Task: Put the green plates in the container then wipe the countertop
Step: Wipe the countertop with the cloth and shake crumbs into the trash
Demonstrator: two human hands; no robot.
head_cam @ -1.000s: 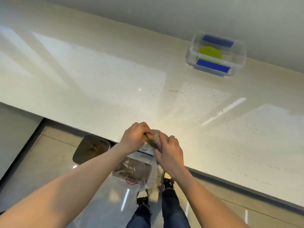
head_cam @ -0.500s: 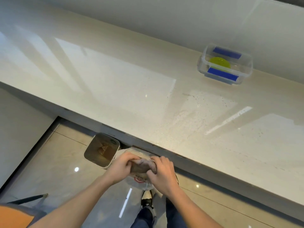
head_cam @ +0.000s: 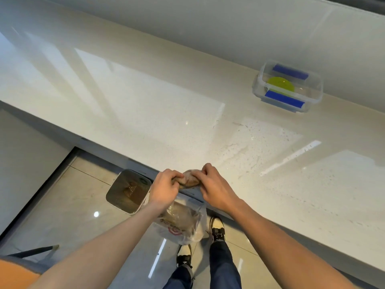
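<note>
Head view, lower centre: left hand [head_cam: 164, 189] and right hand [head_cam: 216, 189] both grip a brownish cloth [head_cam: 190, 179], fingers curled round its ends, at the near edge of the pale bench [head_cam: 145, 113]. Upper right of frame: clear container [head_cam: 288, 88] with blue clips sits on the bench by the wall, green plate [head_cam: 281, 86] inside. Wet streaks and droplets right of centre. Below the hands, on the tiled floor: a plastic bag [head_cam: 183, 224] and a bin [head_cam: 128, 191] to its left
</note>
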